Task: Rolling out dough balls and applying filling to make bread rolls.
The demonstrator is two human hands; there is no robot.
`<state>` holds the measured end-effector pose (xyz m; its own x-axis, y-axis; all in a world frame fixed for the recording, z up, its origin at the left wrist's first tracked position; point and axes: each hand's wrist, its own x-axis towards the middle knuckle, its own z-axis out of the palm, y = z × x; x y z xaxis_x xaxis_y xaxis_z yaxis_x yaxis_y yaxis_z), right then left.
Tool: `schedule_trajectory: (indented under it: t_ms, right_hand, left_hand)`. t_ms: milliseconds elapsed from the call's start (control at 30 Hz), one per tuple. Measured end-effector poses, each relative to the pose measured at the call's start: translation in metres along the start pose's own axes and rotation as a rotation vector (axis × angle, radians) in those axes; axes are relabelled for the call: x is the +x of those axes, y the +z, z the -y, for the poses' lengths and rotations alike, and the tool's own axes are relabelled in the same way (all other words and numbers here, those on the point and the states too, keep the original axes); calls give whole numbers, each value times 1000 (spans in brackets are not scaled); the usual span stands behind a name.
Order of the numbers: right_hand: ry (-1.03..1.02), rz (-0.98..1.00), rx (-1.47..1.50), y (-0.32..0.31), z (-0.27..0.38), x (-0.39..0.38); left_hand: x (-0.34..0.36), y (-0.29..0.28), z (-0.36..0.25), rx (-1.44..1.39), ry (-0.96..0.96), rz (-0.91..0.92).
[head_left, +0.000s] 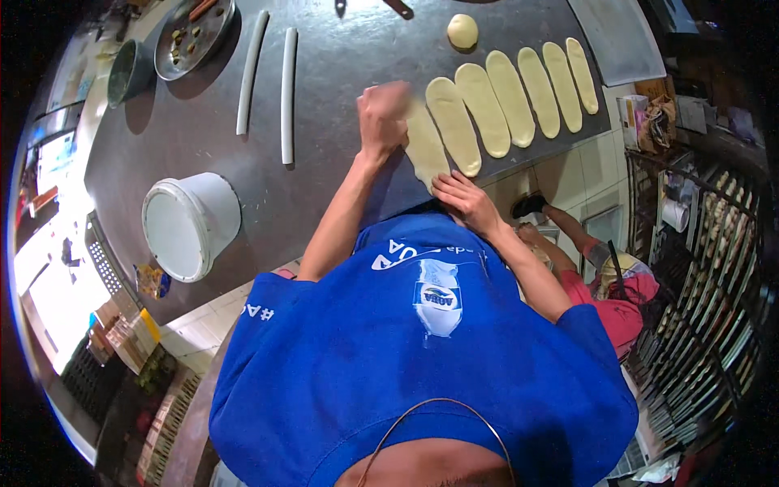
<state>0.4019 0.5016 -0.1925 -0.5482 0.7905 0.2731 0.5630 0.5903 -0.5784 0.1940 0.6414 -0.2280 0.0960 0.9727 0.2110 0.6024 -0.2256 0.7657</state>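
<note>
My left hand (381, 122), its fingers curled and partly blurred, is at the far end of a flat, pale dough strip (425, 152) on the dark table (324, 89). The fingers of my right hand (461, 196) are bent over the strip's near end, at the table's edge, and pinch it. Just right of this strip, several flat oblong dough pieces (511, 101) lie side by side in a row, narrower toward the right. A round dough ball (462, 31) sits above the row.
At left are two pale rods (289, 97), a lidded white bucket (182, 227), a grey bowl (128, 77) and a metal pan (182, 61). A metal sheet (613, 36) lies at the upper right. Another person (617, 321) sits low on my right, beside tray racks (702, 276).
</note>
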Motion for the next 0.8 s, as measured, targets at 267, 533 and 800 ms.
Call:
schedule_trajectory:
  t_ms: [267, 533, 800]
  right_hand:
    - [469, 122, -94, -16, -49, 50]
    - [845, -285, -198, -7, -156, 222]
    - [437, -288, -37, 50, -55, 328]
  left_hand:
    - [-6, -23, 13, 129, 134, -220]
    - [-46, -110, 59, 587, -423, -210]
    - [-21, -158, 57, 503, -448, -353]
